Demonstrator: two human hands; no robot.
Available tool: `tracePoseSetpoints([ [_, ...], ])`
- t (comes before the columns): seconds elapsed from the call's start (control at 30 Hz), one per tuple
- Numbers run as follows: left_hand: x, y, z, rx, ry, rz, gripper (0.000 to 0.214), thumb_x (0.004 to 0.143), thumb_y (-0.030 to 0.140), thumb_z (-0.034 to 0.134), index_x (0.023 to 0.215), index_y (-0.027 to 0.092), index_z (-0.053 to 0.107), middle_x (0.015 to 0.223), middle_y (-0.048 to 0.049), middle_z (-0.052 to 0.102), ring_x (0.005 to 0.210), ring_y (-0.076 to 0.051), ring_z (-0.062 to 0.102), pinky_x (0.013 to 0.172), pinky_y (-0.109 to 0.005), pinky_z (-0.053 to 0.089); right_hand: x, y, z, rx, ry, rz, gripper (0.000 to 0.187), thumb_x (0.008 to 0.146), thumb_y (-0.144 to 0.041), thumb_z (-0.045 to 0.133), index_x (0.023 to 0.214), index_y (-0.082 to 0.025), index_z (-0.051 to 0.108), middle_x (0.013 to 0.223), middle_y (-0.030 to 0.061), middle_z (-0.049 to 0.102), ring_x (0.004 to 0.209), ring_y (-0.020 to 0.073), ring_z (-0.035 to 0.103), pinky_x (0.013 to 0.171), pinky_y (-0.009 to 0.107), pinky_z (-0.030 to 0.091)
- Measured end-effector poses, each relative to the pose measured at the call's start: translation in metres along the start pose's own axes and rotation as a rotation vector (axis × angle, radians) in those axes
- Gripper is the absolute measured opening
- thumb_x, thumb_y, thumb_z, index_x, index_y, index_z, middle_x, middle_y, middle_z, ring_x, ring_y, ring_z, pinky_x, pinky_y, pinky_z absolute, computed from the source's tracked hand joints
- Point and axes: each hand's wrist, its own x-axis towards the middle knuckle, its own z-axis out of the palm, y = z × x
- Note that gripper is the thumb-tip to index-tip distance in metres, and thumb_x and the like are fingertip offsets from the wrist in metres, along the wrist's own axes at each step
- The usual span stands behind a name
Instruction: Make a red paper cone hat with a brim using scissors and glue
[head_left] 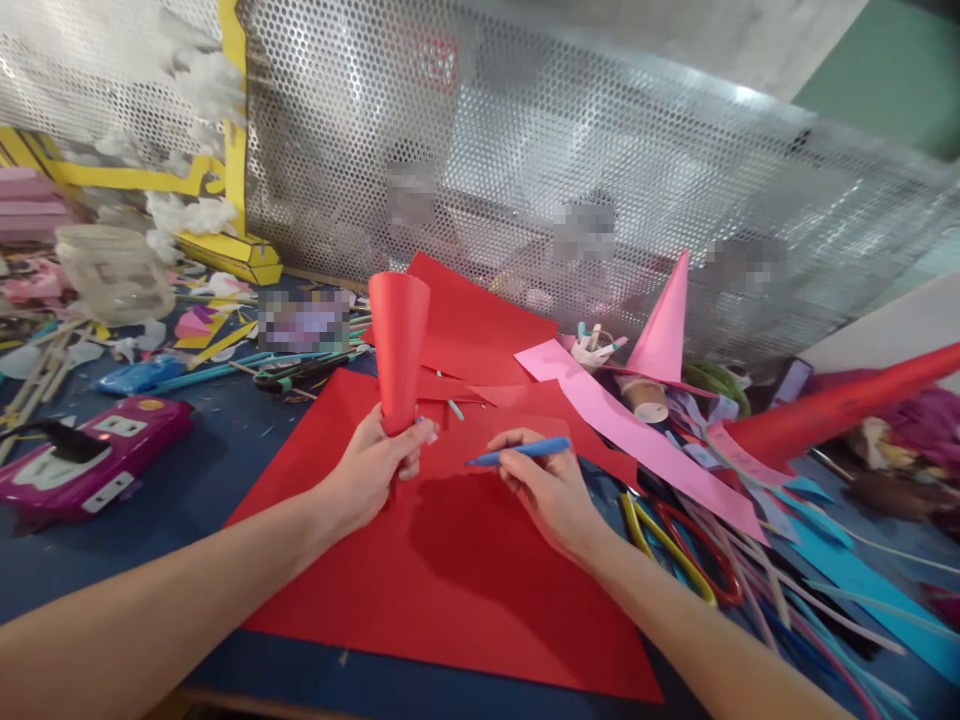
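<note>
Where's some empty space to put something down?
Blue table shows nearly bare between the purple power strip and the big red sheet. The sheet's near end is bare too. It's crowded right, around the pink strip, and back left, around the jar.

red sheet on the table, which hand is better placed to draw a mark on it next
Probably the right hand: it holds the blue marker over the red sheet, while the left hand is gripping the red cone.

Over front red sheet: one left hand, one right hand, one red cone, one blue pen counted. Left of sheet: one power strip, one jar logged. Right-rear of sheet: one pink cone noted.
</note>
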Motion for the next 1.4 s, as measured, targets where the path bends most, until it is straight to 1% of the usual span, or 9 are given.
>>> tracePoseSetpoints([
  [0.13,0.000,-0.001,-0.001,0.010,-0.003,-0.003,0.035,0.071,0.034,0.077,0.081,0.017,0.048,0.070,0.0014,0.058,0.046,-0.002,0.037,0.041,-0.017,0.027,-0.003,0.009,0.004,-0.057,0.033,-0.091,0.008,0.085,-0.028,0.061,0.085,-0.020,0.058,0.065,-0.0039,0.056,0.060,0.0109,0.051,0.058,0.024,0.040],
  [0.27,0.001,0.000,-0.001,0.019,0.003,-0.007,0.036,0.071,0.035,0.077,0.080,0.017,0.047,0.070,0.0017,0.057,0.046,-0.002,0.037,0.041,-0.017,0.027,-0.008,0.014,0.001,-0.215,0.079,-0.161,0.018,0.092,-0.036,0.054,0.102,-0.022,0.059,0.092,0.0039,0.068,0.088,0.0173,0.066,0.082,0.029,0.050],
  [0.47,0.000,-0.002,-0.003,0.015,-0.003,-0.003,0.035,0.072,0.034,0.076,0.081,0.017,0.046,0.073,0.0003,0.059,0.045,-0.001,0.037,0.041,-0.017,0.027,-0.001,0.027,-0.025,-0.671,-0.161,-0.268,0.012,0.096,-0.028,0.041,0.099,-0.022,0.051,0.111,0.0105,0.070,0.093,0.0170,0.069,0.080,0.028,0.053],
  [0.6,0.000,-0.003,-0.003,0.007,-0.005,-0.002,0.035,0.072,0.033,0.076,0.082,0.017,0.047,0.074,0.0000,0.060,0.046,-0.001,0.036,0.041,-0.017,0.027,0.006,0.025,-0.047,-0.817,0.123,-0.370,0.022,0.094,-0.031,0.044,0.109,-0.020,0.057,0.102,0.0116,0.068,0.091,0.0216,0.066,0.082,0.036,0.052],
  [0.7,0.000,-0.003,-0.003,0.018,-0.005,0.004,0.033,0.073,0.033,0.075,0.082,0.017,0.048,0.074,0.0000,0.059,0.046,-0.002,0.036,0.041,-0.017,0.028,-0.005,0.009,-0.044,-0.678,0.212,-0.377,0.032,0.093,-0.033,0.050,0.122,-0.022,0.059,0.102,0.0093,0.064,0.092,0.0213,0.063,0.088,0.039,0.050],
  [0.93,-0.002,0.000,-0.001,0.026,0.006,-0.003,0.031,0.073,0.031,0.075,0.079,0.016,0.048,0.070,0.0023,0.056,0.046,-0.002,0.036,0.041,-0.016,0.028,-0.019,0.008,-0.024,0.243,0.076,0.031,0.023,0.082,-0.039,0.066,0.099,-0.023,0.071,0.077,0.0021,0.066,0.074,0.0172,0.063,0.080,0.039,0.055],
  [1.17,0.001,-0.004,-0.003,0.056,-0.014,0.025,0.029,0.077,0.029,0.073,0.079,0.017,0.046,0.069,0.0035,0.055,0.046,-0.002,0.036,0.040,-0.016,0.027,-0.005,0.016,-0.053,0.171,0.399,-0.133,0.023,0.083,-0.035,0.069,0.103,-0.025,0.072,0.080,-0.0005,0.067,0.079,0.0143,0.062,0.091,0.036,0.051],
  [1.27,0.001,-0.006,-0.004,0.065,-0.046,0.054,0.028,0.079,0.029,0.072,0.080,0.018,0.046,0.068,0.0046,0.053,0.046,-0.002,0.035,0.041,-0.016,0.027,-0.022,0.007,-0.048,0.207,0.231,-0.124,0.023,0.087,-0.036,0.065,0.107,-0.027,0.071,0.090,0.0016,0.070,0.086,0.0165,0.066,0.090,0.039,0.053],
  [1.4,-0.001,-0.006,-0.001,0.082,-0.064,0.060,0.028,0.079,0.031,0.071,0.080,0.018,0.046,0.070,0.0041,0.053,0.046,-0.002,0.034,0.041,-0.017,0.026,-0.038,0.007,-0.040,-0.017,0.003,-0.072,0.025,0.092,-0.036,0.059,0.113,-0.025,0.067,0.103,0.0062,0.070,0.099,0.0209,0.067,0.095,0.042,0.052],
])
